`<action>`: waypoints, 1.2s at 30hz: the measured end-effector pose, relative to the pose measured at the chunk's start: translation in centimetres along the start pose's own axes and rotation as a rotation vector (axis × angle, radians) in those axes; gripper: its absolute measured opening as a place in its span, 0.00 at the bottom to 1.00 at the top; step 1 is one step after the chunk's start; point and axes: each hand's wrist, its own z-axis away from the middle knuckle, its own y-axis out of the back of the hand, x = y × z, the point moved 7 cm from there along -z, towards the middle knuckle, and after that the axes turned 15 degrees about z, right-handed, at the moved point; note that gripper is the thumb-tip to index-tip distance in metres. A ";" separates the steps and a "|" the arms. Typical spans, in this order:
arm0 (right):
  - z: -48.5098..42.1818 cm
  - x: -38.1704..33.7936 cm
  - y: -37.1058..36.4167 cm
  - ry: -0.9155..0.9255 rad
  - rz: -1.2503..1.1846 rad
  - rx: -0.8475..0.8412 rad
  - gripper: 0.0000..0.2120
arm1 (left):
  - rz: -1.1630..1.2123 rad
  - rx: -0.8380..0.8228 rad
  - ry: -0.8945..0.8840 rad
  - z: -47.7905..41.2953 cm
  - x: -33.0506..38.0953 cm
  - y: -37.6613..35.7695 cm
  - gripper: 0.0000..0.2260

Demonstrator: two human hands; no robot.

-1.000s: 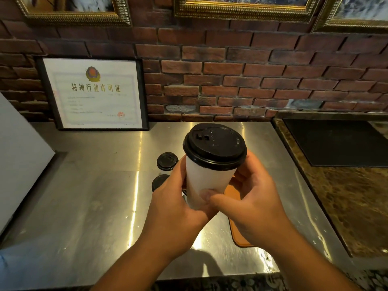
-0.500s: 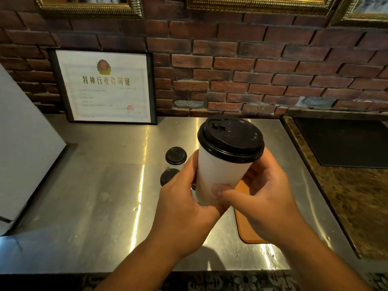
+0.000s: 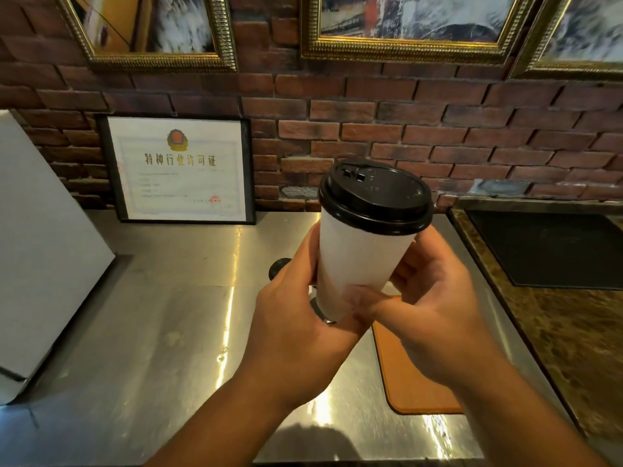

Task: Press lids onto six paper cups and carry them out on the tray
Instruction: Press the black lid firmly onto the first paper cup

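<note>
Cup in both hands above the steel table; lid already seated.

We hold the tall white paper cup [image 3: 357, 261] in the air, clear of the brushed stainless-steel table [image 3: 151, 325]; the left hand [image 3: 296, 335] wraps its lower wall from the left, the right hand [image 3: 435, 318] closes on it from the right, thumb across the front; each grip is pressed onto the cup wall. Its black domed plastic lid [image 3: 376, 197] looks level on the rim. We judge the paper wall soft and easily dented, so we would take it low and mid-body with a light squeeze, never by the lid, which could pop off; weight we cannot tell. The flat orange-brown tray [image 3: 414, 375] lies just below our right hand; another loose black lid [image 3: 279, 265] peeks out behind the left.
</note>
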 end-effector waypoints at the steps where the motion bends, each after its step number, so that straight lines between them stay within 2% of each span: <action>1: 0.1 -0.1 0.1 -0.001 0.002 0.011 0.42 | -0.006 0.004 -0.002 0.0 0.1 0.0 0.40; 6: 0.5 -0.4 -0.3 -0.020 -0.019 0.070 0.43 | -0.040 0.065 -0.001 0.2 0.4 0.3 0.37; 11: 0.6 -0.7 -0.7 -0.032 -0.029 0.035 0.44 | -0.039 0.089 -0.011 0.4 1.0 0.7 0.38; 24: 1.7 0.5 -0.8 -0.050 -0.045 0.039 0.44 | -0.064 0.053 0.039 1.6 -0.2 -0.1 0.36; 32: 2.0 1.1 -0.5 -0.052 -0.060 0.075 0.42 | -0.074 0.029 0.066 2.3 -1.0 -0.8 0.40; 36: 2.0 1.6 -0.7 -0.058 -0.041 0.059 0.44 | -0.050 0.023 0.090 2.3 -1.1 -0.7 0.41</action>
